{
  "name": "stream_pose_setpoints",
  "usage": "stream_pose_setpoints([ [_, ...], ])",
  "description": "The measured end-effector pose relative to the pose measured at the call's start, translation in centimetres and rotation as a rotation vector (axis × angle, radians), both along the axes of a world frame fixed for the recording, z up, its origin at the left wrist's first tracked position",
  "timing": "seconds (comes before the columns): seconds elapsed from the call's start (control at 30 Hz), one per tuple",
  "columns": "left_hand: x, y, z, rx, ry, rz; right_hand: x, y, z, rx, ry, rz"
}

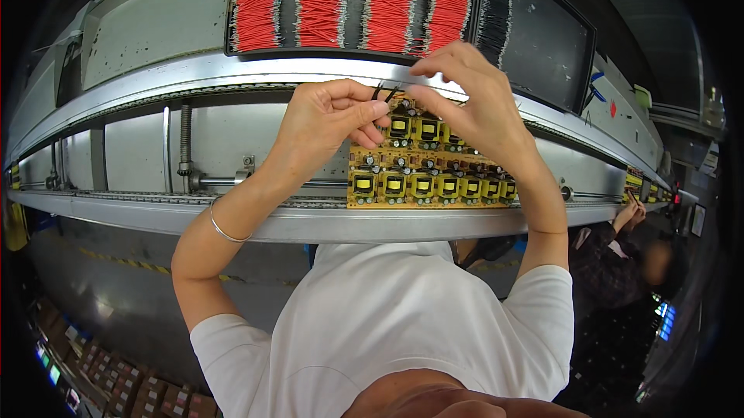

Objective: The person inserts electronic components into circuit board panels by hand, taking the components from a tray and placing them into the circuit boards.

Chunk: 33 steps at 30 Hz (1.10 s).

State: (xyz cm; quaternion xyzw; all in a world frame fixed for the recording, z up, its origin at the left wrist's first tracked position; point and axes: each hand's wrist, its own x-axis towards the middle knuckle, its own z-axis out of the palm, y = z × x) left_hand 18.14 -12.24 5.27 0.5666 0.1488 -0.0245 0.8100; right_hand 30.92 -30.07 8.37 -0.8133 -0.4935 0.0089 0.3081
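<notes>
My left hand [333, 114] pinches a few short black wires [393, 95] between thumb and fingers; their thin tips point up and to the right. Just right of them, my right hand [474, 100] is held with thumb and forefinger apart, and nothing shows between them. Both hands are over the far part of a yellow-brown circuit board panel [380, 199], which carries rows of yellow-and-black transformers [422, 185] and small capacitors. My right hand and wrist hide part of the panel. The panel rests on the conveyor rails [310, 205].
Beyond the conveyor, a black tray [291, 7] holds several stacks of red wires [322, 0]. A second black tray [546, 30] holds black wires [494, 27]. Far right, another person's hands [629, 213] are at the line near more boards. Stacked boxes [147, 395] stand lower left.
</notes>
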Motion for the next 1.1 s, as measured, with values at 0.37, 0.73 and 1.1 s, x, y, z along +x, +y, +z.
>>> stream_pose_setpoints([
  [0.37,-0.1,0.2,0.5,0.064,-0.025,0.067,1.0,-0.2,0.7,0.120,0.261,-0.058],
  [0.73,-0.1,0.9,0.4,0.096,-0.052,0.103,1.1,-0.1,-1.3,-0.089,0.103,-0.097],
  [1.1,-0.1,1.5,0.6,0.085,-0.045,0.124,0.7,0.3,-1.7,-0.094,0.054,-0.106],
])
